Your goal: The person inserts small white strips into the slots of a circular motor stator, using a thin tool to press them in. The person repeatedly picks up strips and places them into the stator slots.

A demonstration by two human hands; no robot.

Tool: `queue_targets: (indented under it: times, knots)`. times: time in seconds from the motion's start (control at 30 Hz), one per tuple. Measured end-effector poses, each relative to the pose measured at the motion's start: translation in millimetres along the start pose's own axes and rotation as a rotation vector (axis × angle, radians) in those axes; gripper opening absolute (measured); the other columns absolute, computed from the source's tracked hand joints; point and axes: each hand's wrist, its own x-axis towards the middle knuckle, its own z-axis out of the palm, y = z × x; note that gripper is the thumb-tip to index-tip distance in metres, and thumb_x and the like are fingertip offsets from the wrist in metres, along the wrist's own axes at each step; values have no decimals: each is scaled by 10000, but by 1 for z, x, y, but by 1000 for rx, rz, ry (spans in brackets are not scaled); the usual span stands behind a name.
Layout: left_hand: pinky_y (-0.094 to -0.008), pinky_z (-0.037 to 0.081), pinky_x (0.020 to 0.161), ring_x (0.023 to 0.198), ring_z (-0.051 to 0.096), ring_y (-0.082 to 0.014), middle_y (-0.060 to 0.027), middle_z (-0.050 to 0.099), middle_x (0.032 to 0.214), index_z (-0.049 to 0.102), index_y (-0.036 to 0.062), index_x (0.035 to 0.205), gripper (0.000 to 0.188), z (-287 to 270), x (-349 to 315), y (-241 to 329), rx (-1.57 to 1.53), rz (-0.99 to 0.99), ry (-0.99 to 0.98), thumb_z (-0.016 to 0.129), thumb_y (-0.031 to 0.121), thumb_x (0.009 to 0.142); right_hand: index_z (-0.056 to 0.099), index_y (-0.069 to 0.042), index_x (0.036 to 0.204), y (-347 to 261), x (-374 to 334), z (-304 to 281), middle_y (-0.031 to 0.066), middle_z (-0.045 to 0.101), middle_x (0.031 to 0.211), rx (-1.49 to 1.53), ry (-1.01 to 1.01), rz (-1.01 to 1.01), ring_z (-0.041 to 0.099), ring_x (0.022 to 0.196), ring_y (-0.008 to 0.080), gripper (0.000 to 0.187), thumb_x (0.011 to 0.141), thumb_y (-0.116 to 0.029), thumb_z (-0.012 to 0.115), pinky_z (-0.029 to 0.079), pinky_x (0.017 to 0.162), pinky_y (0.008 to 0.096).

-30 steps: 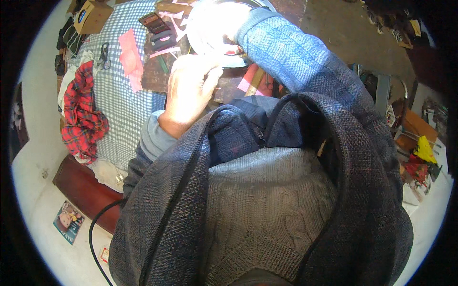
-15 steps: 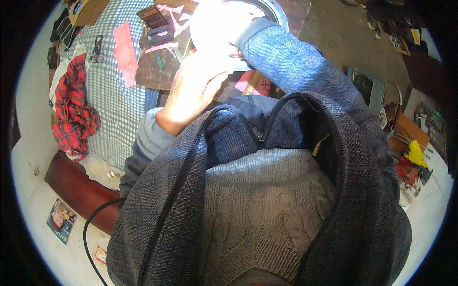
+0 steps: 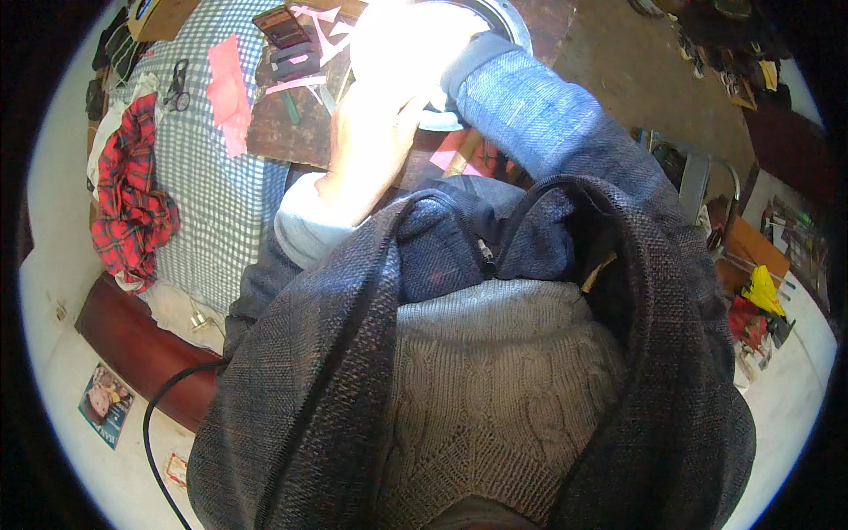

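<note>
Strong glare whitens the work spot at the top middle. My left hand (image 3: 375,132) reaches into it from below, its back and thumb side showing at the near edge of a round pan-like thing with a pale blue-grey rim (image 3: 521,31). The left fingertips are lost in the light. From the right, my right hand (image 3: 457,42) extends over the same round thing, past a blue-looking sleeve (image 3: 521,102). It is almost wholly washed out, so its fingers and anything in them are hidden. Pink pieces (image 3: 450,148) and a tan strip (image 3: 464,155) lie just below the rim.
Left of my hands, the dark wooden board (image 3: 305,146) bears a green-handled tool (image 3: 291,108), a dark case (image 3: 296,60) and pink scraps (image 3: 331,49). A pink sheet (image 3: 228,93), black scissors (image 3: 179,88) and red plaid cloth (image 3: 132,194) lie on the checked tablecloth (image 3: 212,194).
My left wrist and sleeve have shifted slightly right and up, the hand turning more upright at the rim. My right arm stays nearly in place; the whole view has tilted a little.
</note>
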Motion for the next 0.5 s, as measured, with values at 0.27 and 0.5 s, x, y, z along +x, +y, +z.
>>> queue_targets:
  times: [0.27, 0.5]
  knots:
    - [-381, 563, 904, 1007, 729, -288, -114, 774, 1096, 787, 82, 1121, 207, 15, -2, 3, 19, -57, -33, 745, 201, 957, 713, -93, 1294, 28, -46, -30, 189, 731, 1228, 23, -54, 75, 735, 1043, 349, 323, 1005, -217, 641, 599, 934, 419]
    - [-383, 563, 893, 982, 730, -285, -105, 775, 1091, 787, 97, 1125, 204, 14, 2, -1, -86, -55, -26, 735, 219, 969, 711, -98, 1297, 14, -23, -12, 188, 730, 1228, 8, -20, 47, 736, 1040, 347, 324, 1004, -218, 644, 601, 932, 418]
